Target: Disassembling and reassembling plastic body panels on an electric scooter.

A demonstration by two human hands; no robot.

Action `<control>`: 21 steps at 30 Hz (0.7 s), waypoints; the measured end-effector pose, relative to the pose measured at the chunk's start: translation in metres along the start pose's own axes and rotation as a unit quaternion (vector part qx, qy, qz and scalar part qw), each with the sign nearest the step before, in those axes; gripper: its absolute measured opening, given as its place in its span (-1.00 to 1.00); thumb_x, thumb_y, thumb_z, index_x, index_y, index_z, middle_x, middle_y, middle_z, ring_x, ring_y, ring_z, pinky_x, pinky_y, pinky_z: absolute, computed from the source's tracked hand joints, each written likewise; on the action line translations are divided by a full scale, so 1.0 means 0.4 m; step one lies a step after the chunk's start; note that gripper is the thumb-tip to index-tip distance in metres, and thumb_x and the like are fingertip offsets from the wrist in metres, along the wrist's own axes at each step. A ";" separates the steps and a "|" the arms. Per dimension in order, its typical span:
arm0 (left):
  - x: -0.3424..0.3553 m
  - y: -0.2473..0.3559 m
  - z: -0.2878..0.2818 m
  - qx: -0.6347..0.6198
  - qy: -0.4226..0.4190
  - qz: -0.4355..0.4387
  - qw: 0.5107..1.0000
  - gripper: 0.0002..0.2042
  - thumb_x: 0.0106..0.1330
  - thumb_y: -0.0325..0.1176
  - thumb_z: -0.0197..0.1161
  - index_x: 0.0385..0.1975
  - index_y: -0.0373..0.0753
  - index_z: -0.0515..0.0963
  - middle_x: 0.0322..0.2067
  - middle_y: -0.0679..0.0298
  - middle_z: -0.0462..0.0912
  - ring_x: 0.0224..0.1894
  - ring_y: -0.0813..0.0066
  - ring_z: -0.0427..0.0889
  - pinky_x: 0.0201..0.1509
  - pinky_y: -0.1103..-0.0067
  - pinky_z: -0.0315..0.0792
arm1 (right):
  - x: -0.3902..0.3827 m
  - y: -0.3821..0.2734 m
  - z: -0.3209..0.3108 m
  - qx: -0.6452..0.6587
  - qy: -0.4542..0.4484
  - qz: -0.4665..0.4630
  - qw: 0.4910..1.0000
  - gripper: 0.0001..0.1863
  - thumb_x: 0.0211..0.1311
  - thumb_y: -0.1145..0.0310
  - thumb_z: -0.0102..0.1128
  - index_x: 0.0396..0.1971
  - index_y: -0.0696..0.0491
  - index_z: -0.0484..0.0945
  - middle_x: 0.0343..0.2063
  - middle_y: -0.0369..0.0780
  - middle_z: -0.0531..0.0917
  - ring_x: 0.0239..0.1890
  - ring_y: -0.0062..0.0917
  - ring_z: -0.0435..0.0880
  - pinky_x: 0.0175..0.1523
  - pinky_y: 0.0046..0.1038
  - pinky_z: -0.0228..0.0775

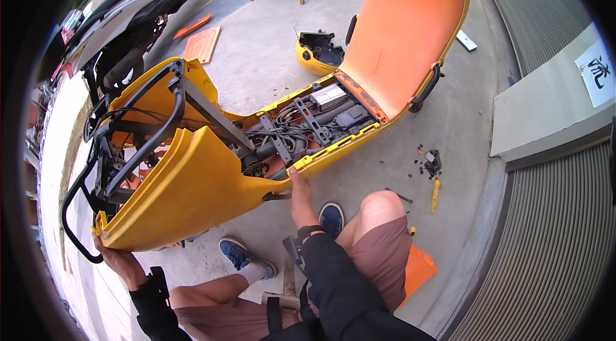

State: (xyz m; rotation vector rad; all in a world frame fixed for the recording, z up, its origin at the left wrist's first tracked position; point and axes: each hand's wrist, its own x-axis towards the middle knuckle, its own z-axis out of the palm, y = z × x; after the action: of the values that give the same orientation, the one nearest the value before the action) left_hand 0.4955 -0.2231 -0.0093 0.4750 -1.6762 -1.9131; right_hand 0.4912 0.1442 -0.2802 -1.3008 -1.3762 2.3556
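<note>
A partly stripped scooter stands before me, its frame and wiring bare. The yellow side panel runs along its near side. At the panel's rear lower corner, my left hand is closed on the edge, next to the black tubular rear bar. My right hand grips the panel's narrow front part, with a fingertip on the upper edge and the other fingers largely hidden. A black footrest-like piece sticks out beside it. The orange inner front shield rises at the far end.
A yellow-handled screwdriver and small dark parts lie on the concrete to the right. Beyond the scooter are a yellow headlight housing and an orange panel. Another scooter stands at left; a ribbed shutter borders the right.
</note>
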 end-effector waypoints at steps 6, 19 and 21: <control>0.048 0.015 -0.056 0.121 0.018 0.125 0.985 -0.43 0.43 0.06 0.01 0.26 -0.24 0.29 0.03 0.20 0.53 0.04 0.47 0.55 0.02 0.59 0.48 | -0.026 0.007 0.025 0.056 -0.013 0.022 0.998 -0.37 0.23 -0.03 0.24 0.12 0.14 0.41 -0.06 -0.26 0.53 -0.03 -0.55 0.46 0.08 -0.46 0.27; -0.046 -0.001 -0.096 -0.034 0.033 -0.025 0.999 -0.39 0.44 0.09 -0.05 0.31 -0.23 0.21 0.15 0.13 0.45 0.15 0.36 0.49 0.24 0.44 0.37 | 0.042 0.003 -0.001 0.060 -0.049 -0.055 0.995 -0.41 0.03 0.27 0.45 0.06 0.10 0.42 -0.09 -0.30 0.54 -0.03 -0.57 0.49 0.11 -0.50 0.29; -0.058 0.021 -0.072 -0.022 0.063 -0.026 0.997 -0.39 0.44 0.09 -0.06 0.32 -0.22 0.20 0.13 0.13 0.46 0.15 0.36 0.49 0.24 0.43 0.37 | 0.028 -0.003 0.003 0.062 -0.060 -0.047 0.995 -0.42 0.04 0.29 0.43 0.06 0.11 0.42 -0.06 -0.27 0.52 0.02 -0.54 0.46 0.16 -0.47 0.24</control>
State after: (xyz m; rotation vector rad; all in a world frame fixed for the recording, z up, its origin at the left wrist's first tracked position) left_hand 0.5321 -0.2324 -0.0077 0.6145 -1.5522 -1.9118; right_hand 0.4830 0.1497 -0.2859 -1.0538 -1.2684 2.4464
